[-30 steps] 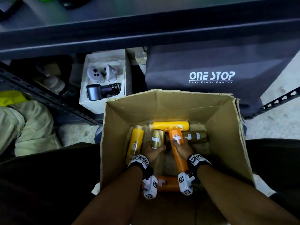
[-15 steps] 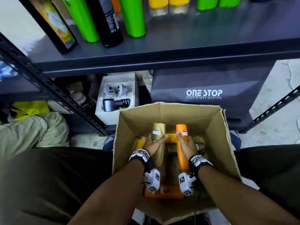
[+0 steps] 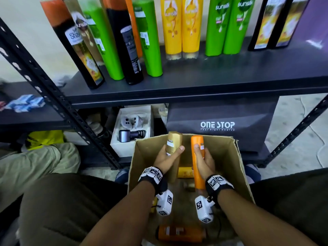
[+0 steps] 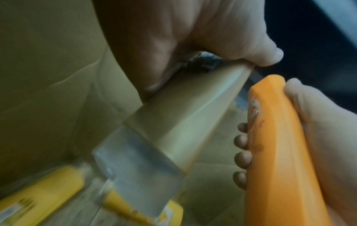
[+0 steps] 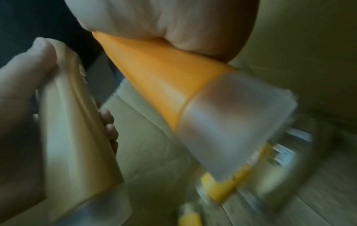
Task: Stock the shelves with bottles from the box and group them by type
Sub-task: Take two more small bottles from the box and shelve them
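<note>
My left hand (image 3: 167, 155) grips a gold bottle (image 3: 174, 142), held upright above the open cardboard box (image 3: 237, 157). Beside it my right hand (image 3: 204, 160) grips an orange bottle (image 3: 197, 144), also upright, clear cap end down. The left wrist view has the gold bottle (image 4: 173, 122) under my thumb and the orange bottle (image 4: 274, 145) at the right. The right wrist view has the orange bottle (image 5: 164, 73) and the gold bottle (image 5: 77, 130). A yellow bottle (image 3: 184, 172) and another orange bottle (image 3: 181, 233) lie in the box. The shelf (image 3: 195, 82) above carries standing bottles.
On the shelf stand black bottles (image 3: 131, 50), green bottles (image 3: 229, 25), yellow bottles (image 3: 181, 27) and dark boxed ones (image 3: 271, 23). Under it are a dark "ONE STOP" bag (image 3: 218, 125) and a white box of gadgets (image 3: 131, 128). A slanted metal upright (image 3: 53, 96) crosses at the left.
Both hands have lifted the gold and orange bottles from the box bottom up to its rim. The view has tilted up, so the shelf's bottles show.
</note>
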`<move>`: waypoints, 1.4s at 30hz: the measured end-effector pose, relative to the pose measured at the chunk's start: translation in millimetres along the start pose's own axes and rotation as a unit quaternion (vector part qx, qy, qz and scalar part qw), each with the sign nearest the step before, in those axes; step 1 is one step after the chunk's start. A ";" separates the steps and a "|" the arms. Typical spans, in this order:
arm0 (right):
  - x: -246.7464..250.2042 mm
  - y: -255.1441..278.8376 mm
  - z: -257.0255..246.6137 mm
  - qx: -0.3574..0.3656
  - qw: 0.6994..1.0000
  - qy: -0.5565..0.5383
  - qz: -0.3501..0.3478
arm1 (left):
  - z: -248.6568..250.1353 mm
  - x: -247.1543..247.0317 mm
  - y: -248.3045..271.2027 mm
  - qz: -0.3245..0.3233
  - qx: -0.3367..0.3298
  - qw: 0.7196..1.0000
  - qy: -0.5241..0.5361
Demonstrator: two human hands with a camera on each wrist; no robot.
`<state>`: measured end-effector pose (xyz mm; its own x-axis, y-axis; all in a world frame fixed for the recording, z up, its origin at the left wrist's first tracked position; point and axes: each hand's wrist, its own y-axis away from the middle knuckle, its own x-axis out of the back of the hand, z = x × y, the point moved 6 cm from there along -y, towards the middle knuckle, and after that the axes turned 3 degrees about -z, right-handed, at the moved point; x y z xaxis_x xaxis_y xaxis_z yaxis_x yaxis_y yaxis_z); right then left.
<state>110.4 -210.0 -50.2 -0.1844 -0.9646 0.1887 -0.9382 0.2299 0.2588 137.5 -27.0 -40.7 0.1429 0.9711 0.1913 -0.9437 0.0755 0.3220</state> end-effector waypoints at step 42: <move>69.1 31.2 -367.6 0.455 0.878 -0.123 0.081 | 363.4 49.9 44.2 0.085 -0.426 0.892 0.126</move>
<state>176.2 -222.0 319.2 -0.2906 -0.9530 -0.0856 -0.7180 0.2763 -0.6388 211.2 -57.5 320.0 0.0053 0.9969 -0.0783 -0.8447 -0.0375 -0.5339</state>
